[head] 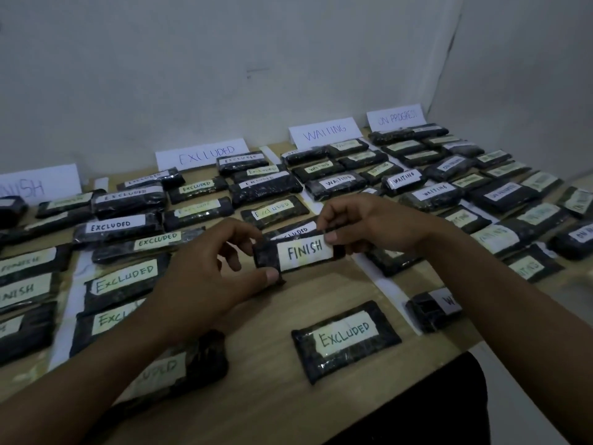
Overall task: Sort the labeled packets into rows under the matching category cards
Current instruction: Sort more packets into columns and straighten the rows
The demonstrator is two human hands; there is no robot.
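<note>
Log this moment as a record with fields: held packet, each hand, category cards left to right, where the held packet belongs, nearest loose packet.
held: FINISH packet, label facing up
left: left hand pinches its left end
right: right hand pinches its right end
cards, left to right: FINISH card, EXCLUDED card, WAITING card, ON PROGRESS card
belongs: rows under the FINISH card, far left
nearest loose: EXCLUDED packet, flat on the table near its front edge
</note>
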